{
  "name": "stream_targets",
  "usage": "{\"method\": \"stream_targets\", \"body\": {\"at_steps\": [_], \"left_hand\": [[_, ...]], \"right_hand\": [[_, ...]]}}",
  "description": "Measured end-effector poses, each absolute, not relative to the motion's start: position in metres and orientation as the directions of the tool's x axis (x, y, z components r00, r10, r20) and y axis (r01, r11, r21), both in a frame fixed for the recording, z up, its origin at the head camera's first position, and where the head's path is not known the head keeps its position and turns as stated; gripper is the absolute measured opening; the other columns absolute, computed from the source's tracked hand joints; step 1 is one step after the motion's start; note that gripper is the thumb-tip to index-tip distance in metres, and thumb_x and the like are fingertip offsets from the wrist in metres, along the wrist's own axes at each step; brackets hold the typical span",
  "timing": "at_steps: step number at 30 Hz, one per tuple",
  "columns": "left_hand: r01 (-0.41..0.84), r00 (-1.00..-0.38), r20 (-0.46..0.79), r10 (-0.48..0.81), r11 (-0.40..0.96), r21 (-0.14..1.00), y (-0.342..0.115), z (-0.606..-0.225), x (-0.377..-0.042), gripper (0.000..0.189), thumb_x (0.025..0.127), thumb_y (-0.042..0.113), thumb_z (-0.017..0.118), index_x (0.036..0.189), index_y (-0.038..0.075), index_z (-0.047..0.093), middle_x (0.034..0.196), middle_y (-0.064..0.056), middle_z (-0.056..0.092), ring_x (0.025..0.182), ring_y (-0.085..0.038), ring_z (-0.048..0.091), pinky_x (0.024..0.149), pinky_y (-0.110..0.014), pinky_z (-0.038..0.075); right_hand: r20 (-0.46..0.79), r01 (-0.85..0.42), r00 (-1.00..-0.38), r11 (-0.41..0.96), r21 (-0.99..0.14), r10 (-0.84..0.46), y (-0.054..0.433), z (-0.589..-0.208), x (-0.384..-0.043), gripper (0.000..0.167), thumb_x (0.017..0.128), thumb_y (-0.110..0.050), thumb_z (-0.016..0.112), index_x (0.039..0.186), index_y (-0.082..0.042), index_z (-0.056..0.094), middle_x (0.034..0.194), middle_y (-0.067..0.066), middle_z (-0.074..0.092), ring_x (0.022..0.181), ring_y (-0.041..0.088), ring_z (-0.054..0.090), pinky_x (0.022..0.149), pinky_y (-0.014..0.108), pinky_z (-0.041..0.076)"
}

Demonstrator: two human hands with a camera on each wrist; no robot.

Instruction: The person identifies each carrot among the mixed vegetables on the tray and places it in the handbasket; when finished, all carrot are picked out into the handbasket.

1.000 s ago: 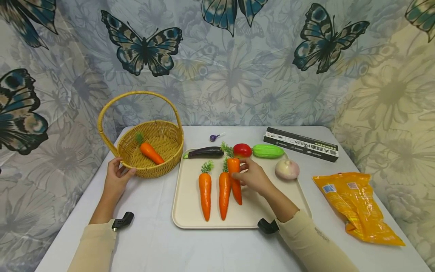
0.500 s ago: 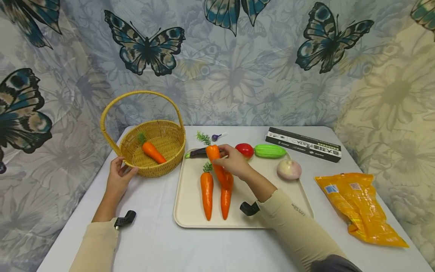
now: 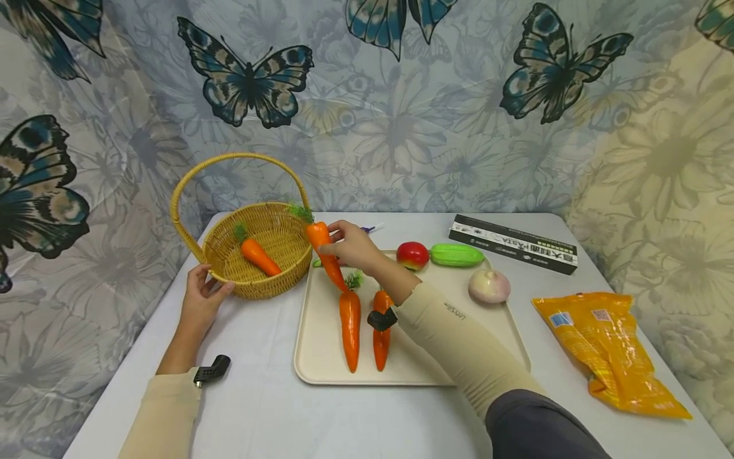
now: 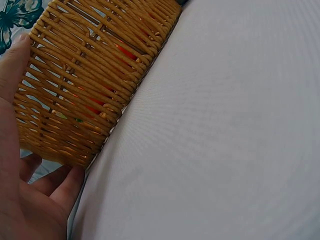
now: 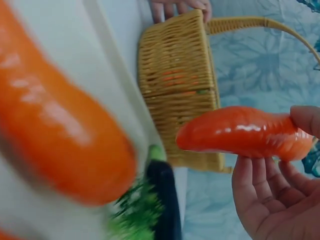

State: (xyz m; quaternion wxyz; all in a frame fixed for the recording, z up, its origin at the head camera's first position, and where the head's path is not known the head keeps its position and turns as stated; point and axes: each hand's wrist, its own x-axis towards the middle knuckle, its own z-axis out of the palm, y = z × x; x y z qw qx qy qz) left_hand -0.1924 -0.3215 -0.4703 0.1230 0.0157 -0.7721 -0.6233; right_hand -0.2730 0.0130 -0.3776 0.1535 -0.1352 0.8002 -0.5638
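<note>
My right hand [image 3: 357,245] pinches an orange carrot [image 3: 328,255] near its leafy end, above the tray's back left corner. The right wrist view shows the thumb on one side of this carrot [image 5: 235,131] and the fingers on the other. My left hand [image 3: 201,294] grips the near left side of a yellow wicker basket [image 3: 252,288], its thumb by the rim in the left wrist view. Another carrot [image 3: 259,256] lies inside the basket. Two carrots rest on the cream tray [image 3: 436,357]: a left one [image 3: 350,331] and a right one [image 3: 381,347], partly hidden by the right wrist camera.
A dark eggplant [image 5: 165,195] lies at the tray's back left, mostly hidden in the head view. A red tomato-like piece [image 3: 412,255], a green cucumber-like vegetable [image 3: 456,255] and an onion [image 3: 489,285] sit rightward. Beyond are a PASTA box [image 3: 513,245] and an orange bag [image 3: 610,354].
My right hand has lifted the carrot from the tray's middle and carried it left, close to the basket's right rim. My left hand stays at the basket.
</note>
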Motion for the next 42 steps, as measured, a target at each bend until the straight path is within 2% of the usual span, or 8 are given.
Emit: {"method": "stream_targets", "body": {"at_steps": [7,15,20,25,29,32,36,42], "left_hand": [[0.145,-0.964,0.19,-0.185,0.23,0.962,-0.33,-0.488,-0.201,0.067,0.091,0.005,0.068,0.14,0.004,0.023,0.159,-0.015,0.015,0.136,-0.041,0.029,0.099,-0.017,0.041],[0.149,-0.962,0.204,-0.18,0.28,0.948,-0.331,-0.491,-0.2,0.066,0.092,0.014,0.069,0.141,0.009,0.025,0.159,-0.015,0.017,0.135,-0.041,0.031,0.092,-0.01,0.042],[0.141,-0.964,0.2,-0.175,0.301,0.943,-0.332,-0.49,-0.198,0.067,0.092,0.016,0.069,0.141,0.007,0.023,0.159,-0.015,0.016,0.136,-0.041,0.031,0.091,-0.01,0.042],[0.15,-0.962,0.208,-0.179,0.293,0.944,-0.332,-0.49,-0.199,0.066,0.092,0.014,0.069,0.14,0.006,0.024,0.159,-0.015,0.017,0.135,-0.04,0.031,0.097,-0.017,0.042],[0.156,-0.96,0.215,-0.177,0.299,0.941,-0.332,-0.49,-0.202,0.066,0.092,0.014,0.07,0.139,0.005,0.025,0.158,-0.015,0.018,0.135,-0.04,0.032,0.106,-0.035,0.039],[0.147,-0.963,0.206,-0.174,0.303,0.942,-0.332,-0.49,-0.202,0.068,0.092,0.015,0.07,0.14,0.005,0.023,0.158,-0.015,0.017,0.136,-0.041,0.03,0.108,-0.048,0.035],[0.126,-0.968,0.183,-0.173,0.293,0.948,-0.331,-0.487,-0.201,0.07,0.092,0.012,0.069,0.142,0.002,0.021,0.159,-0.015,0.015,0.138,-0.041,0.028,0.108,-0.052,0.032],[0.132,-0.971,0.179,-0.161,0.264,0.956,-0.322,-0.468,-0.191,0.069,0.091,0.005,0.068,0.14,-0.004,0.02,0.157,-0.022,0.015,0.138,-0.045,0.025,0.108,-0.059,0.027]], "right_hand": [[-0.073,-0.058,-0.907,0.294,-0.954,-0.415,-0.015,-0.37,-0.293,0.051,0.086,-0.022,0.076,0.129,-0.007,0.052,0.11,0.009,0.059,0.09,0.023,0.064,0.066,0.034,0.059],[-0.057,-0.084,-0.901,0.302,-0.95,-0.43,-0.045,-0.366,-0.312,0.058,0.086,-0.024,0.076,0.135,-0.007,0.05,0.114,0.005,0.058,0.097,0.02,0.061,0.076,0.038,0.058],[-0.059,-0.079,-0.901,0.298,-0.951,-0.429,-0.063,-0.364,-0.319,0.056,0.086,-0.024,0.076,0.135,-0.008,0.051,0.112,0.004,0.059,0.094,0.019,0.062,0.075,0.036,0.058],[-0.037,-0.095,-0.907,0.291,-0.952,-0.419,-0.08,-0.361,-0.321,0.055,0.088,-0.024,0.074,0.136,-0.009,0.05,0.114,0.004,0.058,0.093,0.019,0.062,0.075,0.037,0.058],[-0.028,-0.103,-0.92,0.31,-0.945,-0.391,-0.092,-0.367,-0.324,0.053,0.09,-0.027,0.073,0.136,-0.011,0.051,0.116,0.004,0.058,0.095,0.018,0.061,0.075,0.034,0.057],[-0.017,-0.124,-0.926,0.347,-0.929,-0.377,-0.1,-0.376,-0.327,0.05,0.091,-0.03,0.071,0.135,-0.014,0.053,0.116,0.002,0.059,0.096,0.016,0.061,0.073,0.029,0.055],[0.017,-0.168,-0.928,0.378,-0.91,-0.372,-0.108,-0.387,-0.329,0.046,0.093,-0.031,0.069,0.133,-0.016,0.054,0.115,0.0,0.06,0.097,0.014,0.06,0.073,0.026,0.054],[0.015,-0.174,-0.933,0.416,-0.893,-0.359,-0.114,-0.395,-0.327,0.046,0.094,-0.029,0.067,0.136,-0.014,0.053,0.118,0.002,0.06,0.103,0.016,0.059,0.079,0.029,0.053]]}}
